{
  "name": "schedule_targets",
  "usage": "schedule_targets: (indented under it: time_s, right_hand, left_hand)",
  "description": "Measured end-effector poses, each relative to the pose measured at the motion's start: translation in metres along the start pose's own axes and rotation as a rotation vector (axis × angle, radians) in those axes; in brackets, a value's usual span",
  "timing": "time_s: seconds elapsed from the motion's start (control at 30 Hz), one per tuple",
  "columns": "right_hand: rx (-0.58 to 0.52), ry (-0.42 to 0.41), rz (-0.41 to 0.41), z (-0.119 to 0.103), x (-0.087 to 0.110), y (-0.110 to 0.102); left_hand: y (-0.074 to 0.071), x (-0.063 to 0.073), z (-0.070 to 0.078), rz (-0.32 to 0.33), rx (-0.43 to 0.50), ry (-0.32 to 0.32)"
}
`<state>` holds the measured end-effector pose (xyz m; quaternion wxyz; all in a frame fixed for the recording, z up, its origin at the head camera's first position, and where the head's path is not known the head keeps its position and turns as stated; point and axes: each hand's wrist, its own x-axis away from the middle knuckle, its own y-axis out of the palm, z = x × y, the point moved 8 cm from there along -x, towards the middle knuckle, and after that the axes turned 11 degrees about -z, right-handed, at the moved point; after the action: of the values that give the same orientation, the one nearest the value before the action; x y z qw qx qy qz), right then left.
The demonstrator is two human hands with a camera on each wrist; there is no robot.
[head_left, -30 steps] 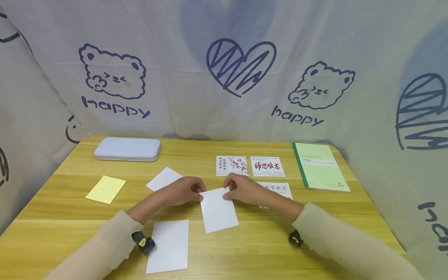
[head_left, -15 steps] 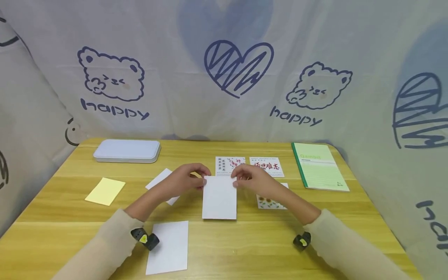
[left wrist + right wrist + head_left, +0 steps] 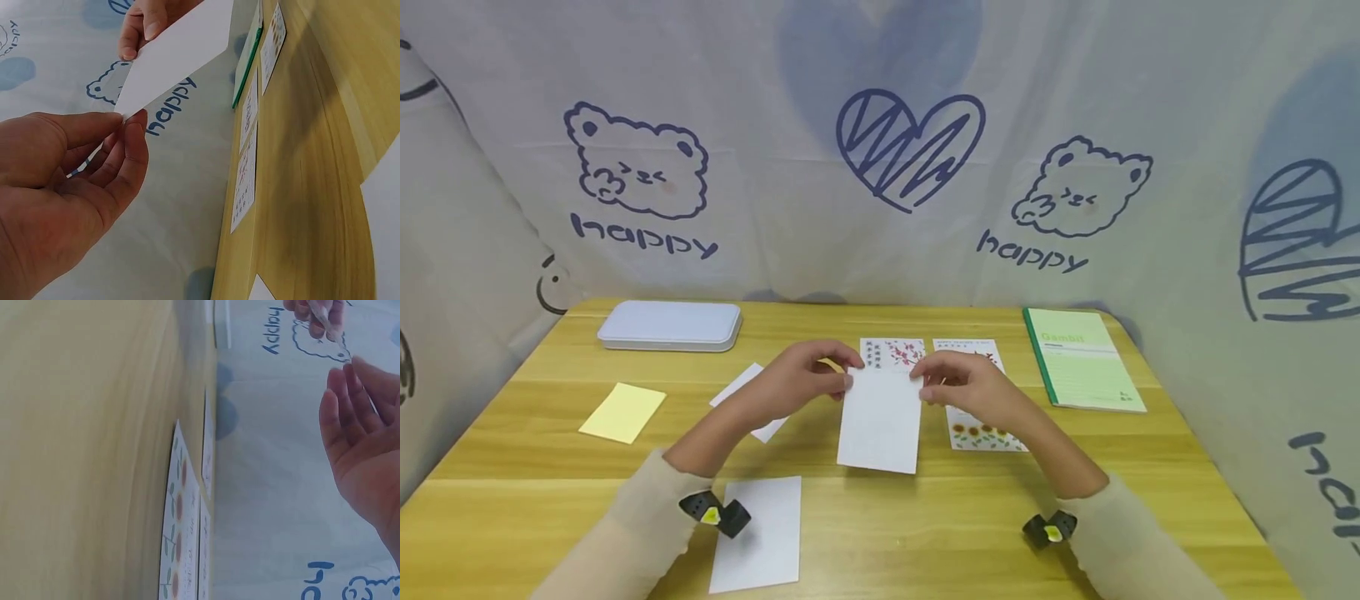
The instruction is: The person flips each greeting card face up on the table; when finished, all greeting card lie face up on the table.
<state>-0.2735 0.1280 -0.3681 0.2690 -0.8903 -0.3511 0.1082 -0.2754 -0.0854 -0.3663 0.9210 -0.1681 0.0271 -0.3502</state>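
Note:
In the head view a blank white card is held up over the middle of the table. My left hand pinches its upper left corner between thumb and fingers. At the upper right corner, my right hand pinches it the same way. The left wrist view shows the card's white face stretched between both hands; in the right wrist view it appears nearly edge-on by the right hand. Behind it lie a plum-blossom card and a card with red writing, both partly covered. A sunflower card lies beside the right hand.
A white sheet lies under the left wrist, and another white card is partly behind the left forearm. Yellow paper and a pale pencil case are at left. A green notebook lies far right, before a printed curtain.
Both hands have lifted the white card upward and slightly right. Its tilt has straightened, and it now overlaps the plum-blossom card in the head view.

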Motion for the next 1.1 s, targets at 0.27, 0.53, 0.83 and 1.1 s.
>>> schedule_targets:
  time_s: [0.27,0.53,0.83,1.1]
  right_hand:
    - [-0.003,-0.052,-0.101,-0.004,0.004,0.007]
    - [-0.098,-0.118,-0.098,-0.008,0.006,0.010]
    - [-0.124,-0.077,0.104,-0.001,0.004,-0.005]
    - [-0.171,0.049,0.241,0.019,0.006,-0.019]
  left_hand:
    - [0.005,-0.001,-0.004,-0.017,-0.004,0.001]
    - [0.012,-0.006,-0.013,-0.039,0.025,-0.002]
    - [0.005,-0.007,-0.013,0.092,-0.019,0.018]
    - [-0.003,-0.004,-0.012,0.150,0.083,0.038]
